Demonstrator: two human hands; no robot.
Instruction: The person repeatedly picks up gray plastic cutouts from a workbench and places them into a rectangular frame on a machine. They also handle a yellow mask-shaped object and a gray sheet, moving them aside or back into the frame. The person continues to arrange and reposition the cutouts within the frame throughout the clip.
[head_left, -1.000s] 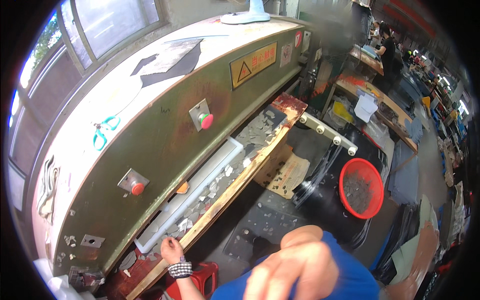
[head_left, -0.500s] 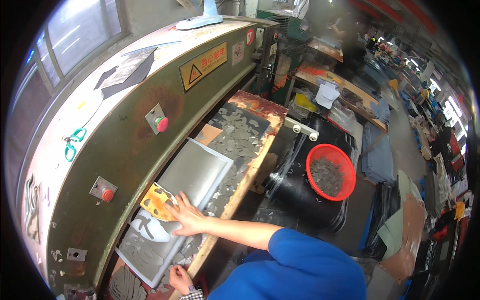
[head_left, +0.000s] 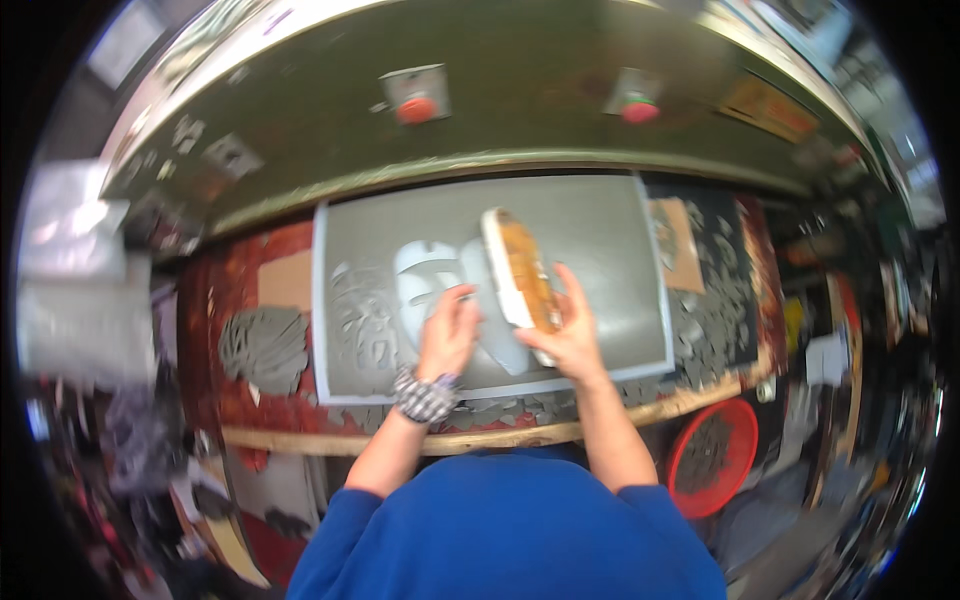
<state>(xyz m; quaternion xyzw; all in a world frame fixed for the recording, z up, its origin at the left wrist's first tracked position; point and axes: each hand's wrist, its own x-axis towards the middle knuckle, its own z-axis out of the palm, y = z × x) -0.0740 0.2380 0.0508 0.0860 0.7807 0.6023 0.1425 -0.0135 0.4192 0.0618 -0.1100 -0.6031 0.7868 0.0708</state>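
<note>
Currently gripping orange, pale-edged cutting die (head_left: pixel 527 270) by nr end w/ R hand (head_left: pixel 570 345), w/ thumb at L side, fingers at R. Held at a slant over grey sheet (head_left: pixel 610 220), approx. mid-board, w/ far end away from body; can't tell if touching sheet. Also holding L hand (head_left: pixel 450 335), w/ fingers loosely bent and apart, at nr R side of white slotted sole-shaped piece (head_left: pixel 425 262); can't tell if touching, too blurred. Lying beside that, partly behind die: pale-blue sole-shaped piece (head_left: pixel 500 345). Further L on same sheet: cut outlines (head_left: pixel 365 320). All on pale-blue-rimmed board (head_left: pixel 319 300). Just L of board: dark-grey pile of cut pieces (head_left: pixel 265 350), nr tan sheet (head_left: pixel 285 282). To R: grey scraps (head_left: pixel 705 335) on bench. On nr side of wooden bench edge (head_left: pixel 500 438), at R: red basin (head_left: pixel 752 440) w/ grey bits. Beyond, on green machine beam (head_left: pixel 530 100): red push button (head_left: pixel 417 108), pink-and-green one (head_left: pixel 640 112)
</note>
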